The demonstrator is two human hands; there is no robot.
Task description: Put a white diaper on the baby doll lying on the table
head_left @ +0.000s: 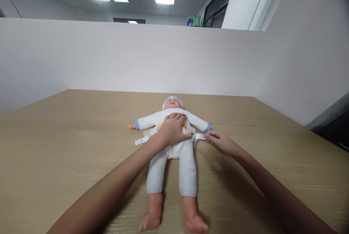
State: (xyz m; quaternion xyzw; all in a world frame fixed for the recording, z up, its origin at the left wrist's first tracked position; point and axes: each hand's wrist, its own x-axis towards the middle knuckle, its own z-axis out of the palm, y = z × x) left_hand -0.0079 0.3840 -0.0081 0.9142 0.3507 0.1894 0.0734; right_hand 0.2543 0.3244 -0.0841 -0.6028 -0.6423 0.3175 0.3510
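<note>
My left hand [172,130], fingers together, should press lightly on the white-clothed plastic doll [187,172]; my right hand [220,141] pinches the narrow white tab [200,136], best held untwisted.

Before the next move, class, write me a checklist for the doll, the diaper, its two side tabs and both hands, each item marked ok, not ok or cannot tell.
1. Doll lying face up on the table: ok.
2. Left hand laid over the front of the diaper: ok.
3. Right hand at the outer end of the right tab: ok.
4. Right tab fastened across the front: not ok, it sticks out to the side.
5. Left tab fastened: not ok, it sticks out too, with no hand on it.
6. Diaper front smooth beneath the left hand: cannot tell, hidden.
</note>
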